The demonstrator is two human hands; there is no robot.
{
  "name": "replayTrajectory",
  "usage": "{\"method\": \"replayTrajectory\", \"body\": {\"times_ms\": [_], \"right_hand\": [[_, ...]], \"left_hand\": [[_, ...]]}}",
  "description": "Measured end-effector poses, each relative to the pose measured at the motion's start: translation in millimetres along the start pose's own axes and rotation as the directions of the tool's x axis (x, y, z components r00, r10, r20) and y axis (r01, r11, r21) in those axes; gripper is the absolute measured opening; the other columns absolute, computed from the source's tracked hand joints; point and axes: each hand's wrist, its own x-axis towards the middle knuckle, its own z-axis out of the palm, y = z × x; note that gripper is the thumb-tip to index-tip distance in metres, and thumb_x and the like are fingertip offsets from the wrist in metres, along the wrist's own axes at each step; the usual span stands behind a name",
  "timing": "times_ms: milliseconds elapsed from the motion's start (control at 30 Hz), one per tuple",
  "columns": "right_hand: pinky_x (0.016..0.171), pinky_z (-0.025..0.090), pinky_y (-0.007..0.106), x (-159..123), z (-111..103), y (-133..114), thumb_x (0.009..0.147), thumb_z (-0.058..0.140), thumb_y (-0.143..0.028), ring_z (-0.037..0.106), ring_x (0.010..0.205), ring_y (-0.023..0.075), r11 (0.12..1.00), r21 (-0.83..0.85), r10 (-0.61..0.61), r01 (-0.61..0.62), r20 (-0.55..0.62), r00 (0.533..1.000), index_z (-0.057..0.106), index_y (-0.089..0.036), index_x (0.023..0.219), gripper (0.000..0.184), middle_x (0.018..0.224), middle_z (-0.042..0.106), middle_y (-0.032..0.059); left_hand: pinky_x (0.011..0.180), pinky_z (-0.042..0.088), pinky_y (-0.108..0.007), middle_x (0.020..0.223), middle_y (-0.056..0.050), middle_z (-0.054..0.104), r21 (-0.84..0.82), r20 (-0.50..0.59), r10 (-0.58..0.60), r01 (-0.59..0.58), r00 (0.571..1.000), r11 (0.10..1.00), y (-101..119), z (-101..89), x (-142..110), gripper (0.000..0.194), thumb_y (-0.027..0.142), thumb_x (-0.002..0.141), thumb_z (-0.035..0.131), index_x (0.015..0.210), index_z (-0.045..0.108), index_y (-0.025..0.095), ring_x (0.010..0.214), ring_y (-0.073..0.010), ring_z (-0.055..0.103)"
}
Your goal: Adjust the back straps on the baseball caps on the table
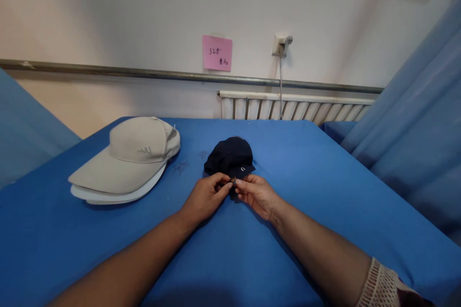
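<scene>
"Where the big things come first, what do you count?"

"One blue tabletop [288, 148], and two blue curtains, a left curtain [29, 129] and a right curtain [414, 120]. Beyond the tabletop, one metal rail [151, 73] runs along the wall, above one white radiator [302, 106]."

"And the caps?"

"One beige cap [124, 165] tops a pile on the left. At least two pale brims [118, 196] show beneath it; how many caps sit inside it is hidden. One dark cap [230, 151] lies apart, to the right of that pile, around the middle of the tabletop."

"How many hands?"

"Two, both at the dark cap's near edge. The left hand [204, 197] has thumb and fingers pinched on it, and the right hand [258, 196] pinches just beside, fingertips nearly meeting. The bit between them is too small to make out."

"Anything smaller?"

"One pink note [217, 53] with handwriting, one wall socket [280, 46] with a cord [281, 76] hanging down, and one white mark [242, 169] on the dark cap."
</scene>
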Motion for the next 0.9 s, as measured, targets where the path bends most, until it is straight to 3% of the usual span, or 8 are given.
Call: {"method": "replayTrajectory", "body": {"times_ms": [733, 900], "right_hand": [[0.063, 0.044, 0.026, 2.2, -0.5, 3.6, 0.063, 0.088, -0.031, 0.056, 0.063, 0.0097, 0.999, -0.022, -0.036, 0.035, -0.019, 0.999, 0.067, -0.015, 0.075, 0.029, 0.071, 0.064, 0.0002], [0.061, 0.043, 0.024, 2.5, -0.1, 3.0, 0.062, 0.089, -0.031, 0.057, 0.063, 0.0090, 0.999, -0.028, -0.035, 0.034, -0.047, 0.998, 0.066, -0.015, 0.074, 0.031, 0.070, 0.064, -0.0007]], "left_hand": [[0.066, 0.049, -0.028, 0.082, 0.000, 0.072, 0.041, 0.007, 0.010, -0.011, 1.000, 0.999, 1.9, -0.2, 0.5, 0.020, 0.036, 0.089, 0.055, 0.090, 0.067, 0.021, 0.072, -0.0162, 0.066], [0.067, 0.052, -0.029, 0.083, -0.001, 0.070, -0.080, -0.154, -0.108, 0.096, 0.982, 0.992, 4.2, 1.8, 1.2, 0.019, 0.034, 0.083, 0.064, 0.094, 0.058, 0.019, 0.074, -0.0172, 0.068]]}}
